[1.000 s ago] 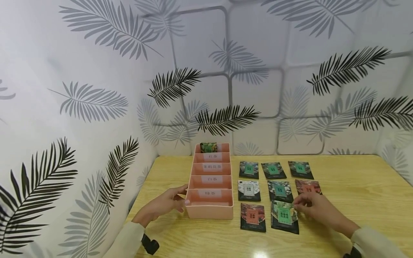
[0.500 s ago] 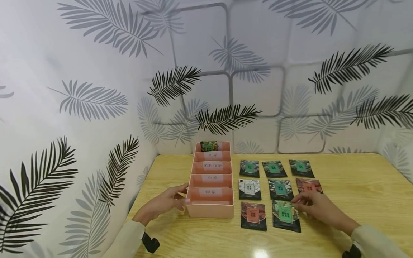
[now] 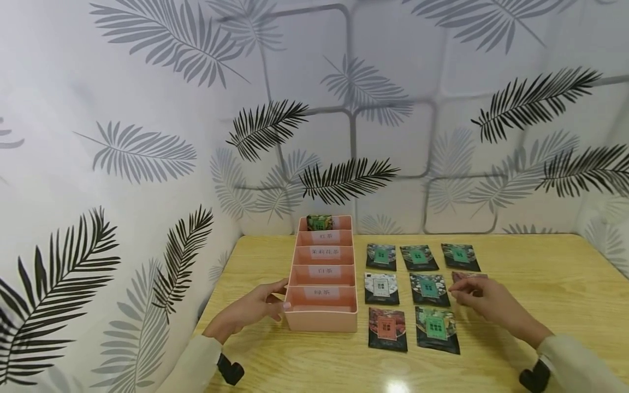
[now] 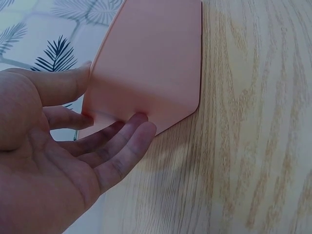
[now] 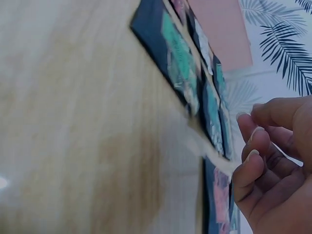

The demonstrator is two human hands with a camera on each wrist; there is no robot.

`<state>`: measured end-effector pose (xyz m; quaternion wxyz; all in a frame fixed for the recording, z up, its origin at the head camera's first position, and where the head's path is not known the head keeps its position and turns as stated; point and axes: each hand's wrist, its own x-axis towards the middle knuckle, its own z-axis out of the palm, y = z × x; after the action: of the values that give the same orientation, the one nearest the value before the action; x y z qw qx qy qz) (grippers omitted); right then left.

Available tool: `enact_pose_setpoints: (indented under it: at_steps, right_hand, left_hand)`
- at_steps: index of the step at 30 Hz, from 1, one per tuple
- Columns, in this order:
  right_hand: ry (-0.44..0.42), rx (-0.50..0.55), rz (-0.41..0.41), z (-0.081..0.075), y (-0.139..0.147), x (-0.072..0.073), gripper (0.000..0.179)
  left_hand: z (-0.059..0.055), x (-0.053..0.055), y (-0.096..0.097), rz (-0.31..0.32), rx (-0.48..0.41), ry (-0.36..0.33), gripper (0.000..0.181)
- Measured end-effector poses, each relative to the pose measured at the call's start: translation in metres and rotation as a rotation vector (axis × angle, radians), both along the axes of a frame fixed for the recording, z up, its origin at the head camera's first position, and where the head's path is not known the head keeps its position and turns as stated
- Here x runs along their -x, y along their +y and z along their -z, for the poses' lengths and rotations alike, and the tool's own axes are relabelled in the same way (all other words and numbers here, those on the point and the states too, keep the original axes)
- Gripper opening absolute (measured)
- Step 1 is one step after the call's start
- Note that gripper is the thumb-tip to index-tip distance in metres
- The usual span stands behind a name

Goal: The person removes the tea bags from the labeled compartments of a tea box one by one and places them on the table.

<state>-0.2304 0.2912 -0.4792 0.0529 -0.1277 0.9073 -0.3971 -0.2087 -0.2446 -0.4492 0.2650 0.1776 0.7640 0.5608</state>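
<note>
My left hand touches the left side and front corner of a pink divided box with labelled compartments. In the left wrist view, the fingertips of the left hand rest against the box's wall. My right hand, fingers loosely bent and holding nothing, hovers over a red tea sachet and hides most of it. A green-and-yellow tea sachet lies flat just in front of that hand. In the right wrist view, the right hand shows a gap between thumb and fingers.
Several more dark sachets lie in rows, among them a teal one, a white one and a red one. A green sachet stands in the box's rear compartment. Behind the wooden table rises a leaf-patterned wall.
My right hand has left the green-and-yellow sachet, which shifted slightly right, and has risen over the red sachet behind it. The left hand stays at the box.
</note>
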Motion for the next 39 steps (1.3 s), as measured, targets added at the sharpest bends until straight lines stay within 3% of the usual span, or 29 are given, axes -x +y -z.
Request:
enact_pose_setpoints:
  at_steps: [5,16,32,39]
  right_hand:
    - [-0.027,0.039,0.028,-0.004,-0.007,0.008,0.034]
    - [0.054,0.053,-0.012,-0.019,-0.035,0.033,0.034]
    - [0.032,0.190,-0.067,-0.031,-0.105,0.075,0.029]
    - [0.078,0.170,-0.104,-0.044,-0.138,0.093,0.022]
  left_hand:
    - [0.001,0.001,0.000,0.001,-0.001,-0.005,0.065]
    - [0.000,0.000,-0.001,0.010,0.003,0.011,0.066]
    - [0.004,-0.002,-0.002,-0.006,-0.006,0.006,0.067]
    - [0.003,0.000,-0.003,0.014,-0.030,0.017,0.067]
